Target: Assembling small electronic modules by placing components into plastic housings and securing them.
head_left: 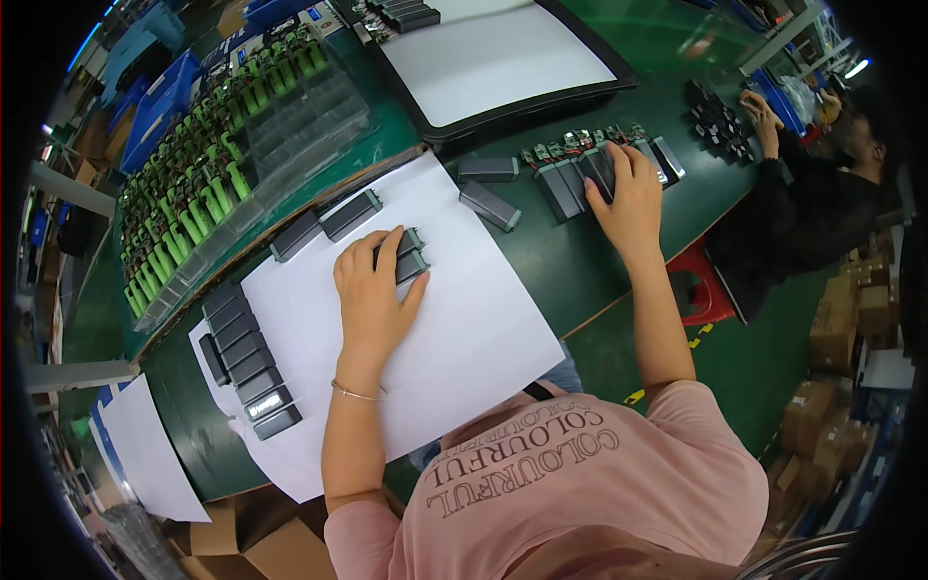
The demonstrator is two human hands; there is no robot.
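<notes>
My left hand [372, 290] is closed over two small dark grey rectangular cases [410, 263] with green ends, side by side on a white paper sheet [464, 338]. Its palm hides part of them. On the right, my right hand [628, 198] grips a dark grey case [596, 170] between thumb and fingers, within a row of similar cases [559, 190] with small circuit boards at their far ends. Two loose cases [490, 206] lie between my hands, and another pair [350, 215] lies beyond my left hand. A column of several cases [242, 353] lines the sheet's left side.
A clear tray [309, 116] of green cells with boards stands at the far left. A black-framed white panel [503, 63] lies at the back. Black parts [717, 126] are heaped at the far right near another person [812, 203]. A red stool [701, 285] stands beside the green table [570, 275].
</notes>
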